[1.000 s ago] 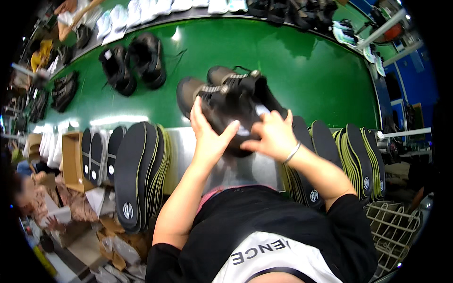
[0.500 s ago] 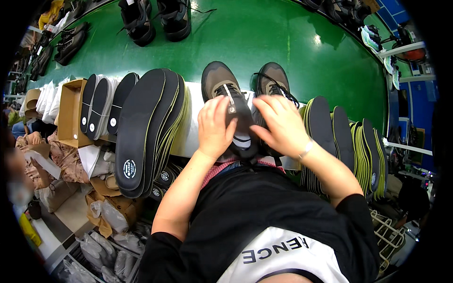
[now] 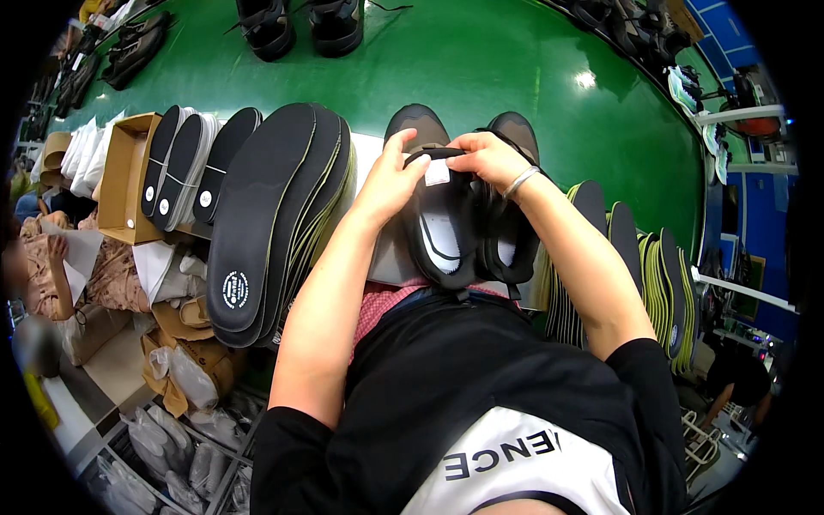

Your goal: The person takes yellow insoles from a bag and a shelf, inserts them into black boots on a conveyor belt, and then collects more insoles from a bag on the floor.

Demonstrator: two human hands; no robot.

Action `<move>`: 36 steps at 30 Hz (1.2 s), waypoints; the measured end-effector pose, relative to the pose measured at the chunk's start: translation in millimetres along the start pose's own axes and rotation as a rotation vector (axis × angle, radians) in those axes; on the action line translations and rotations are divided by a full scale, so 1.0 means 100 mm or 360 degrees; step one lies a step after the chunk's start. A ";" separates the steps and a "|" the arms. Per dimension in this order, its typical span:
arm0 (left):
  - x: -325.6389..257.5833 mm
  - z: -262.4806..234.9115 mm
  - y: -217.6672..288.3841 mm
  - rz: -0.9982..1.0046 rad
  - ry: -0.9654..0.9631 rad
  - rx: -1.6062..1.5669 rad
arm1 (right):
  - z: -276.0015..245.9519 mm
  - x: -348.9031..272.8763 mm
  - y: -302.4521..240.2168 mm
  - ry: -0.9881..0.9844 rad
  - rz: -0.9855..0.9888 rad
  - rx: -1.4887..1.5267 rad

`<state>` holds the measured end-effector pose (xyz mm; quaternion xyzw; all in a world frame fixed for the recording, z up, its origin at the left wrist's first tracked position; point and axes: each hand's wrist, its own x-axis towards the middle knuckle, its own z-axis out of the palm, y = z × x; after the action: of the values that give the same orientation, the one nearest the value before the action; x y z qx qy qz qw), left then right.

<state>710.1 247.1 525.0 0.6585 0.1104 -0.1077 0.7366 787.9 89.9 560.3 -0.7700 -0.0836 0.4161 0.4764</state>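
Note:
Two brown-and-black lace-up shoes stand side by side in front of me, toes pointing away. The tongue (image 3: 439, 158) of the left shoe (image 3: 444, 249) is pulled upright, showing a white label on its inner face and a pale inside with a dark curved line. At the left end of the tongue's top edge is my left hand (image 3: 393, 184), thumb against it and other fingers partly hidden. My right hand (image 3: 491, 161) pinches the same edge from the right. Just beside, the right shoe (image 3: 508, 236) has its opening toward me, partly under my right wrist.
Stacked black insoles (image 3: 257, 223) stand at left, beside smaller banded insoles (image 3: 180, 172) and a cardboard box (image 3: 129, 184). More insoles with yellow-green edges (image 3: 657, 279) line the right. Another pair of shoes (image 3: 335, 26) sits farther off on the green surface (image 3: 481, 60). People work at far left and right.
Both hands have closed in on the left shoe's tongue and lifted it, exposing the label and the shoe's inside. Earlier they hovered, blurred, over the laces. The whole view has shifted slightly.

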 end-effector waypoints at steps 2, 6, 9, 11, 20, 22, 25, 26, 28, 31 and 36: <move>0.01 0.00 0.01 -0.0014 -0.0012 -0.0017 | -0.02 0.04 0.07 -0.0032 0.0001 0.0056; 0.02 -0.02 0.00 -0.0031 -0.0027 -0.0013 | -0.01 0.07 0.10 -0.0054 0.0027 0.0118; 0.01 -0.03 -0.01 -0.0035 -0.0015 0.0009 | 0.00 0.06 0.10 -0.0059 0.0019 0.0112; 0.02 -0.02 -0.01 -0.0039 -0.0021 0.0009 | 0.01 0.02 0.09 -0.0039 0.0012 0.0090; -0.03 0.03 0.06 -0.0014 -0.0006 -0.0179 | 0.75 -0.73 0.11 0.0316 -0.0426 -0.0430; -0.05 0.03 0.06 0.0030 0.0004 -0.0186 | 0.86 -0.59 0.21 0.0085 -0.0246 -0.0638; -0.07 0.02 0.06 0.0078 0.0013 -0.0094 | 0.87 -0.62 0.03 -0.0044 -0.0210 -0.1212; -0.09 0.01 0.10 0.0014 0.0012 -0.0103 | 0.82 -0.66 -0.07 -0.0059 -0.0281 -0.1279; -0.04 -0.03 0.11 -0.0075 -0.0084 -0.0103 | 0.77 -0.72 -0.24 -0.0165 -0.0409 -0.1191; -0.03 -0.14 0.26 -0.0291 -0.0267 -0.0096 | 0.79 -0.90 -0.57 -0.0231 -0.1647 -0.0403; -0.12 -0.32 0.42 -0.0289 -0.0236 -0.0317 | -0.13 -0.92 -0.41 0.0529 -0.1288 -0.0777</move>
<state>710.8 284.1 565.4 0.5597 0.1250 -0.2106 0.7917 749.2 54.8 647.7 -0.8207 -0.3935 0.0378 0.4125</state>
